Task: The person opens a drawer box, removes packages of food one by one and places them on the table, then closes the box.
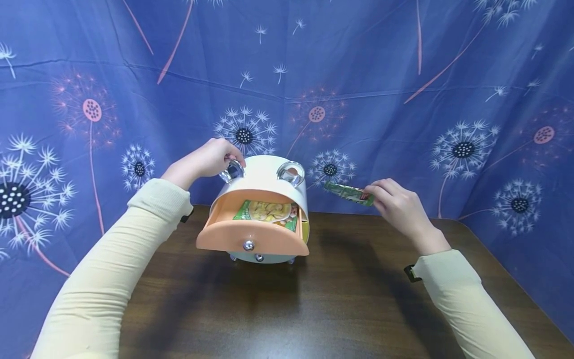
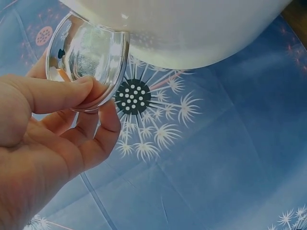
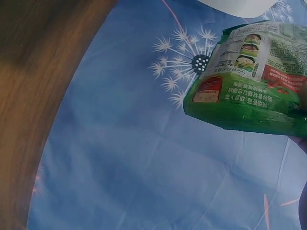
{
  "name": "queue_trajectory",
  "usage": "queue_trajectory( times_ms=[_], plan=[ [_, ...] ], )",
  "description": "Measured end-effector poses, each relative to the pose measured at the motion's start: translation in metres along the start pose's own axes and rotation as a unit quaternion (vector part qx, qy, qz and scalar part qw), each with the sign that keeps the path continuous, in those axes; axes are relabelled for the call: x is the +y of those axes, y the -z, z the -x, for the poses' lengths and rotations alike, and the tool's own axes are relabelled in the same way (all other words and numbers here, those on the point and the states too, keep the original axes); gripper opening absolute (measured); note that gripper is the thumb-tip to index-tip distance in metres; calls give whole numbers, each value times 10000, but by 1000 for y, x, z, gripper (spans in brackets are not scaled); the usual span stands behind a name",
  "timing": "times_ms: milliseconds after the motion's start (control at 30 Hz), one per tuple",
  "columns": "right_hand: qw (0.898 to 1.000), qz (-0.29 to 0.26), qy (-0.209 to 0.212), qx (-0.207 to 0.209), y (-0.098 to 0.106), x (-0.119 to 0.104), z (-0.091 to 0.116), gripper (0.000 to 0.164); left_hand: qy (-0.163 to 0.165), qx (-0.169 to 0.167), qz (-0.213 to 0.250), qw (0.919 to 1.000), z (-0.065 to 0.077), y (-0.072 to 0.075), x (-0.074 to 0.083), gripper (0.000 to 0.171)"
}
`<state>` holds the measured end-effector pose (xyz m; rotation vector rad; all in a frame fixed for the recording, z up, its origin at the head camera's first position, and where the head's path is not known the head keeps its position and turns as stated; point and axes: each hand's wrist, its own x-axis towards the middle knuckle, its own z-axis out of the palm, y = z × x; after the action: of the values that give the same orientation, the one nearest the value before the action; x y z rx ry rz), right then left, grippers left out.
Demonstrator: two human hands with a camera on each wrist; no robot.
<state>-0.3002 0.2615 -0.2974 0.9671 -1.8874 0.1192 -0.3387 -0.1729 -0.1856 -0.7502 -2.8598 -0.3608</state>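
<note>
A small white rounded drawer cabinet [image 1: 264,172] stands on the table, its orange top drawer [image 1: 233,239] pulled out. Inside that drawer lie green food packets [image 1: 269,211] with pictures of food on them. My left hand [image 1: 214,157] pinches the silver ear-like ring [image 2: 91,57] on the cabinet's top left between thumb and fingers. To the right of the cabinet, my right hand [image 1: 394,203] holds a green seasoning packet [image 3: 249,76] by one end, above the table. In the right wrist view most of that hand is cut off at the edge.
A second silver ring [image 1: 291,173] sits on the cabinet's top right. Below the orange drawer shows a pale lower drawer [image 1: 264,258] with a round knob. The brown wooden table [image 1: 269,319] meets a blue dandelion-print cloth [image 1: 381,99] behind and at the right.
</note>
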Motion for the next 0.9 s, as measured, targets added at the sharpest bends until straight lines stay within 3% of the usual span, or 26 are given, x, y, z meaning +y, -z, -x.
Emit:
queue_trajectory(
  times_ms=[667,900],
  plan=[
    [9996,-12,-235,-158,-19,0,11,26,172,-57,-111,9998,-1,-3,1,58],
    [9990,76,-290,-325,-27,0,17,25,245,-31,-109,9996,-2,-5,1,48]
  ],
)
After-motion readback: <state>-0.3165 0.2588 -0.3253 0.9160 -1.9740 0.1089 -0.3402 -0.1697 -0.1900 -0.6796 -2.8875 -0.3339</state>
